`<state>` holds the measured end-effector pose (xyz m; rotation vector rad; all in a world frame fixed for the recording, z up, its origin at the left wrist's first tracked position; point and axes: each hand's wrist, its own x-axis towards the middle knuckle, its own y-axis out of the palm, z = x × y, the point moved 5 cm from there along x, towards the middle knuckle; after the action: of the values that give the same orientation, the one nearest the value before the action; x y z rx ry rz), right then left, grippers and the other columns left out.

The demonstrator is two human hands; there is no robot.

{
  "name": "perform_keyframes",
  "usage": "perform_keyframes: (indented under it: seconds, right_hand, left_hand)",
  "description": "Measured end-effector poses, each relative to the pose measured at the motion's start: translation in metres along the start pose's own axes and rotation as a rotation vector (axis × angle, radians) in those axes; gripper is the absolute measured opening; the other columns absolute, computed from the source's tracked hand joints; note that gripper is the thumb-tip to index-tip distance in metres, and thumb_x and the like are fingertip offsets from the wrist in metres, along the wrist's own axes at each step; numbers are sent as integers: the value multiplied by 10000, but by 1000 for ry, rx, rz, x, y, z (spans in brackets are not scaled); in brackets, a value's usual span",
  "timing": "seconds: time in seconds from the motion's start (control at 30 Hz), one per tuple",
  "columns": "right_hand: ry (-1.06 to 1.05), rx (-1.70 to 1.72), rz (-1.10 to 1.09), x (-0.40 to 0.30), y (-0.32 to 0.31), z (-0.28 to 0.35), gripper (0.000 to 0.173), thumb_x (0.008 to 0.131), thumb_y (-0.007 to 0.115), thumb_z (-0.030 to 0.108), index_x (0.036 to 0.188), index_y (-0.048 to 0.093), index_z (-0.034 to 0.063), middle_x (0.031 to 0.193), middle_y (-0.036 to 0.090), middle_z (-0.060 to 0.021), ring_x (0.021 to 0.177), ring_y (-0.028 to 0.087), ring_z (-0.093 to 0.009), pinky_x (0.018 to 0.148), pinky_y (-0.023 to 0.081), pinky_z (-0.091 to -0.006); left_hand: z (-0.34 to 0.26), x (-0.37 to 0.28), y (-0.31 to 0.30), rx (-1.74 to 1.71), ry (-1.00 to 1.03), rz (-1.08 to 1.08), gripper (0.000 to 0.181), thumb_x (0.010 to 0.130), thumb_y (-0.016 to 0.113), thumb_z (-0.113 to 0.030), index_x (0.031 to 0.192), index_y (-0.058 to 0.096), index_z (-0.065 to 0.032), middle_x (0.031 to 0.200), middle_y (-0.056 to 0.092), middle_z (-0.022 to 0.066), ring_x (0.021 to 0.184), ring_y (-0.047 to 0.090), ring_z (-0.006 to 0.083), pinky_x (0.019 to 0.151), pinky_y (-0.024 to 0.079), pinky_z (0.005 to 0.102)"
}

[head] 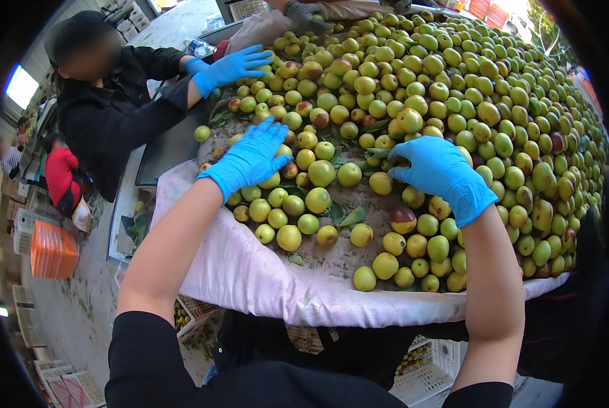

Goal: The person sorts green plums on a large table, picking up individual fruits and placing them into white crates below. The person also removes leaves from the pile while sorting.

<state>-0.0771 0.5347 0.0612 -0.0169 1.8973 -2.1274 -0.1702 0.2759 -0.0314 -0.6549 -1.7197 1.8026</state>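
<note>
My left hand (253, 158), in a blue disposable glove, lies palm down with its fingers spread over green and reddish-brown jujubes (321, 173). The fruit under its palm is hidden. To the right, my right hand (437, 173), also blue-gloved, curves over the edge of the big heap. Its fingertips point left, apart from one another, beside a yellow-green jujube (381, 183). Between my hands, loose fruit and green leaves (354, 216) lie on the dirty sorting surface (353, 196). Pink-white striped cloth (233, 255) covers the padded near edge.
At left, a co-worker's blue-gloved hands (233, 69) rest at the heap's edge. Another person's dark-gloved hand (307, 16) touches fruit at the far side. White plastic crates (426, 375) stand below the table. Stacked orange crates (54, 250) stand on the floor at left.
</note>
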Motion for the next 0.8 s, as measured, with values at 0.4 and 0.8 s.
perform_keyframes:
  seconds: [0.4, 0.8]
  right_hand:
    - [68, -118, -113, 2, -4, -14, 298, 803, 638, 348, 905, 677, 70, 850, 653, -150, 818, 628, -320, 723, 508, -414]
    - [180, -138, -212, 5, -9, -27, 235, 827, 601, 282, 796, 638, 52, 800, 625, -149, 756, 613, -334, 681, 494, -435]
  left_hand:
    - [-92, 7, -17, -116, 150, 134, 606, 938, 368, -407, 1464, 155, -195, 1510, 146, 135, 1400, 120, 305, 1100, 57, 558]
    - [-75, 60, -35, -508, 114, -136, 498, 932, 444, -317, 1391, 354, -146, 1450, 284, 185, 1334, 280, 357, 1088, 238, 443]
